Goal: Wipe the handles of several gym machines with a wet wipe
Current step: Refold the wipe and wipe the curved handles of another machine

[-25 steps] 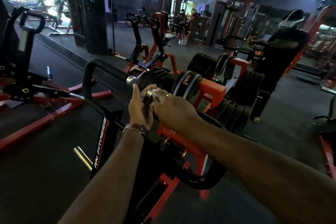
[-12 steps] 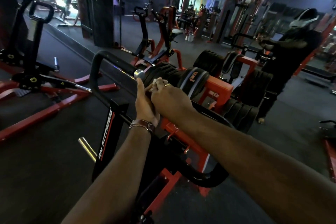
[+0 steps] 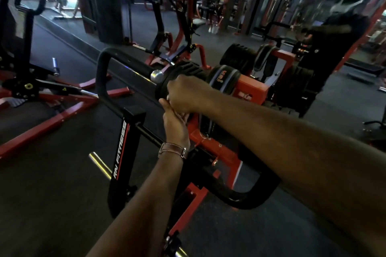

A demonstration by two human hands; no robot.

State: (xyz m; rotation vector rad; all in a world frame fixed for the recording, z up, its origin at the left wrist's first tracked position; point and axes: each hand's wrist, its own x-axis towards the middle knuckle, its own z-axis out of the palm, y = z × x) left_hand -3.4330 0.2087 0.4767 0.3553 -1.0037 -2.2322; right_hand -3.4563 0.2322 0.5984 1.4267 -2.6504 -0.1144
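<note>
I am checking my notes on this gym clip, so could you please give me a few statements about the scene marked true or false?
1. The two hands are together in front of the machine. True: the left hand meets the right hand.
2. The left wrist is bare. False: it wears a wristband.
3. The upright reads RN FITNESS. True.
4. The curved handle is red. False: it is black.
5. A chrome bar end shows above the hands. True.
</note>
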